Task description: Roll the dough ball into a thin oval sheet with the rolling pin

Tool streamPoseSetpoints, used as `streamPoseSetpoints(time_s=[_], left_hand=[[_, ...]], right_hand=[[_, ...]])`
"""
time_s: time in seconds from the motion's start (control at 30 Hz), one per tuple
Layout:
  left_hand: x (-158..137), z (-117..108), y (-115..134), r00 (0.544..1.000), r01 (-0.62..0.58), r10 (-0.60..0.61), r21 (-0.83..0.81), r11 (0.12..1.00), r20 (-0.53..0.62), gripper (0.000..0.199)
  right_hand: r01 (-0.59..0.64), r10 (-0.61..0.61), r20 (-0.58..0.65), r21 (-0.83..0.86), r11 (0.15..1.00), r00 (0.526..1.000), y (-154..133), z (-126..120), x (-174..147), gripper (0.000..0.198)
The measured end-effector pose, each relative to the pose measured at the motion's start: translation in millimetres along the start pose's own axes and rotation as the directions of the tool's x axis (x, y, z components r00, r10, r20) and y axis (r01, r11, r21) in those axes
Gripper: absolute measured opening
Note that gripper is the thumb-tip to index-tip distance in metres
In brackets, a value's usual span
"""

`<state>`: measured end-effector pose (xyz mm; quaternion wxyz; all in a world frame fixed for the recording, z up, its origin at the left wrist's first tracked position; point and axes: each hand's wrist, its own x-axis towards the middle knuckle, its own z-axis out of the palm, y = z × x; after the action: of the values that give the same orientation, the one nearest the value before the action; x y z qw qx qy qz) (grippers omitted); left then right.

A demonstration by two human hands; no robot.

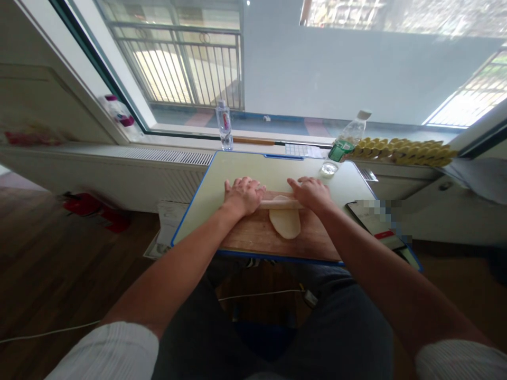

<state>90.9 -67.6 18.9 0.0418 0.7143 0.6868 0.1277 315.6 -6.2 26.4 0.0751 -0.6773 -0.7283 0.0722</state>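
Observation:
A pale rolling pin (279, 203) lies crosswise over a flat, oval piece of dough (285, 224). My left hand (243, 195) is curved over the pin's left end, palm down. Over the right end rests my right hand (312, 192), its thumb and fingers pointing forward. Most of the dough shows on the near side of the pin, with a small bit beyond it. Beneath is a brown wooden board (253, 237) on a small, pale, blue-edged table (209, 182). Both ends of the pin are hidden under my hands.
A green-labelled bottle (343, 148) stands at the table's back right. Another clear bottle (225, 126) is by the window. A dark-edged tablet or folder (372, 221) lies on the right. On the floor at left is a red fire extinguisher (95, 211); a white cable (261, 293) runs below the table.

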Motion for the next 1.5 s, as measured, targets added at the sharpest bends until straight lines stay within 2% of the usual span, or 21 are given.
streamPoseSetpoints(time_s=[0.2,0.43,0.6,0.87,0.97,1.07,1.2,1.27,1.37,1.5], left_hand=[[22.8,-6.4,-3.1,0.994,0.028,-0.03,0.027,0.999,0.105,0.057],[47.1,-3.3,-7.7,0.996,0.072,-0.074,0.029,0.997,0.049,0.058],[50.2,-0.8,-8.5,0.997,0.055,-0.056,0.018,0.998,0.048,0.059],[25.7,-1.7,-3.4,0.998,0.05,-0.051,0.016,0.999,0.039,0.058],[9.4,-0.7,-0.9,0.999,0.04,-0.04,0.006,0.999,0.032,0.056],[-9.4,0.6,3.4,0.999,0.031,-0.03,0.01,0.999,-0.023,0.051],[-32.3,2.7,12.4,0.993,0.053,-0.049,0.042,0.998,-0.106,0.05],[-40.1,3.8,16.8,0.987,0.085,-0.079,0.04,0.996,-0.138,0.049],[-44.3,4.7,20.6,0.981,0.134,-0.132,0.002,0.991,-0.142,0.047],[-35.7,2.0,19.7,0.985,0.147,-0.147,-0.014,0.989,-0.095,0.045]], right_hand=[[-0.028,0.027,-0.056,-0.011,1.0,0.998,-6.8,-3.3,23.6,0.07],[-0.035,0.034,-0.043,-0.021,0.999,0.999,-9.8,1.2,52.5,0.07],[-0.025,0.024,-0.083,-0.008,1.0,0.996,-10.9,2.6,56.3,0.07],[0.023,-0.032,-0.188,-0.047,0.999,0.982,-14.7,-4.5,22.4,0.069],[0.024,-0.031,-0.134,-0.05,0.998,0.99,-11.7,-7.0,2.3,0.066],[0.03,-0.035,-0.097,-0.046,0.998,0.995,-8.8,-8.8,-21.6,0.06],[0.021,-0.034,-0.23,-0.059,0.998,0.973,-10.6,-4.8,-55.5,0.063],[0.049,-0.072,-0.276,-0.088,0.995,0.958,-12.3,0.2,-68.9,0.064],[0.108,-0.134,-0.238,-0.12,0.987,0.962,-13.0,6.8,-77.3,0.061],[0.117,-0.135,-0.123,-0.142,0.983,0.983,-11.3,7.3,-63.0,0.06]])
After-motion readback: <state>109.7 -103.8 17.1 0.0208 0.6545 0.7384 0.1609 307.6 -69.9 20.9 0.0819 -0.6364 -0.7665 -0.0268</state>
